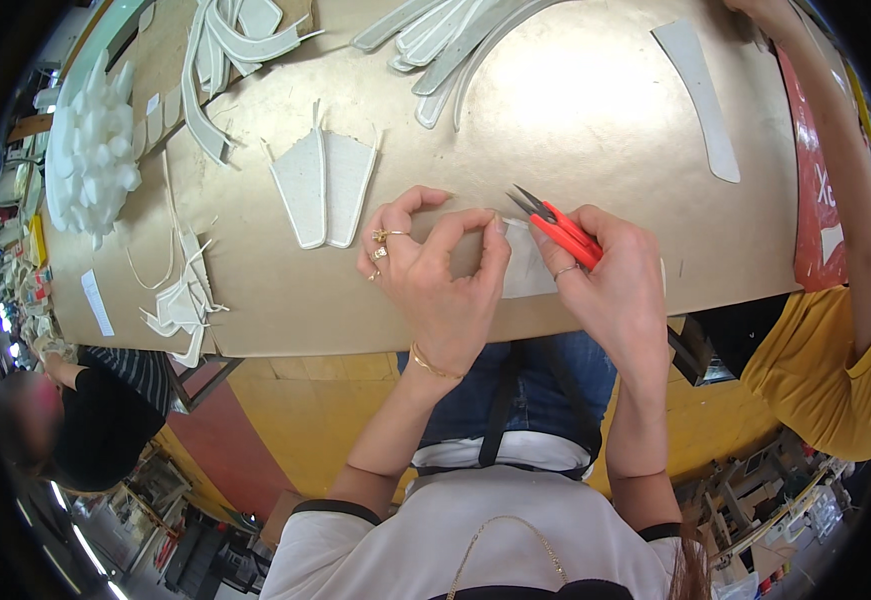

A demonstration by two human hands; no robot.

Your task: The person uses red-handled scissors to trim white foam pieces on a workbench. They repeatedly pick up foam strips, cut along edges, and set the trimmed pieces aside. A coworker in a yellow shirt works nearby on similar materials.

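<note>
Red-handled thread snips (567, 235) rest in my right hand (610, 265), blades pointing up and left. My left hand (440, 262) is at the left of the blades, its thumb and forefinger tips pressed together in a pinch. Whatever lies between those fingertips is too small to make out. Behind both hands, near the table's front edge, a whitish flat piece (527, 270) is partly covered. To the left of my left hand lie two pale trapezoid pieces (298, 195) with corded edges and loose ends, one overlapping the other.
Pale curved strips (445, 40) pile up at the table's far side, with more strips (220, 50) at far left. White trimmed scraps (187, 295) lie front left, near white plastic pieces (95, 150). One curved piece (697, 95) lies right. Co-workers are at both sides, one arm (845, 150) reaching over.
</note>
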